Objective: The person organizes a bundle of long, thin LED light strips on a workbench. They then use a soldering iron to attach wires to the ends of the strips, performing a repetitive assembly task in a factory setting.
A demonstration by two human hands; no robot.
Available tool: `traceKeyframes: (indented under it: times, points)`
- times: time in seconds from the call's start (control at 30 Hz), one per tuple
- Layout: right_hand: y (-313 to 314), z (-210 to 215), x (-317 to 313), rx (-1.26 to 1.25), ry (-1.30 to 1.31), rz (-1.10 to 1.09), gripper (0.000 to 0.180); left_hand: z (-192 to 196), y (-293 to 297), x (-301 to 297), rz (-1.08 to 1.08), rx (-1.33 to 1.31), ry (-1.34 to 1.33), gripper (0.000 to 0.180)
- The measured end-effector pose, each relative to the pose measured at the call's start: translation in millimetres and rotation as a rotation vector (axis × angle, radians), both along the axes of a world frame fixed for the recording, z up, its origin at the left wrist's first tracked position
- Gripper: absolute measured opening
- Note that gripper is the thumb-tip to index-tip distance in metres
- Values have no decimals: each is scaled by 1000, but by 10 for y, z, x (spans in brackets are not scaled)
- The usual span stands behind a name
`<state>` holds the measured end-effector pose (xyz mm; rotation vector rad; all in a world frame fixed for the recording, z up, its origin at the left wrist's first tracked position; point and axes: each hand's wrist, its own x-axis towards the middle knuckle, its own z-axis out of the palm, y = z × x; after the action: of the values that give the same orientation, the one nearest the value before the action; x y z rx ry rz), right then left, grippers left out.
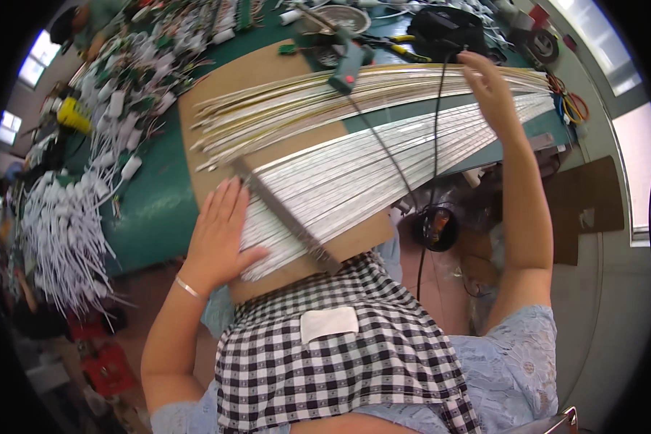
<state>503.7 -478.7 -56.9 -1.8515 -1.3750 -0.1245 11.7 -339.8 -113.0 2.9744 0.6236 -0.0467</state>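
Pressing flat, palm down, my left hand (220, 228) lies over the near left ends of the silver strips (354, 170), fingers together pointing away from me, thumb splayed rightward, gripping nothing. My right arm reaches far forward; that hand (488, 94) is raised by the upper bundle (282, 105), fingers loosely bent and parted, nothing visible in its grasp. The strips lie on a brown board (372, 235) and the green desk (148, 231), their long axis running from near left to far right, narrowing that way. A metal bar (286, 213) crosses them slantwise, hiding what is beneath. I cannot tell whether my right fingertips touch the black cable (438, 123); the strips' converging far ends blur.
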Motion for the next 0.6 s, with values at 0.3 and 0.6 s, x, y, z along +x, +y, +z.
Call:
traceKeyframes:
  times: [0.3, 0.6]
  points:
    - [1301, -615, -1022, -125, 411, -94, 53, -358, 70, 143, -20, 22, -231, 95]
    - [507, -369, -2187, -191, -99, 180, 30, -350, 168, -375, 41, -85, -486, 81]
